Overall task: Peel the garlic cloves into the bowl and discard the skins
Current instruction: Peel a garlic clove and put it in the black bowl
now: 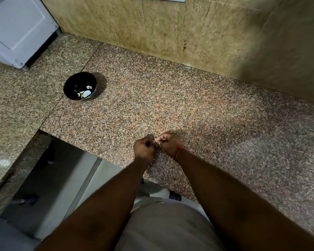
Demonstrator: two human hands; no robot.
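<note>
My left hand (144,149) and my right hand (169,143) meet over the near part of the granite counter (170,98). Both have curled fingers that pinch a small pale garlic clove (156,140) between them; most of the clove is hidden by the fingers. A black bowl (80,88) stands on the counter to the far left of my hands. It holds several white peeled cloves (86,93). A thin red thread circles my right wrist.
A white appliance (16,31) stands at the back left corner. Beige tiled walls (170,28) close the counter at the back and right. The counter edge cuts in at the lower left, with grey floor (62,182) below.
</note>
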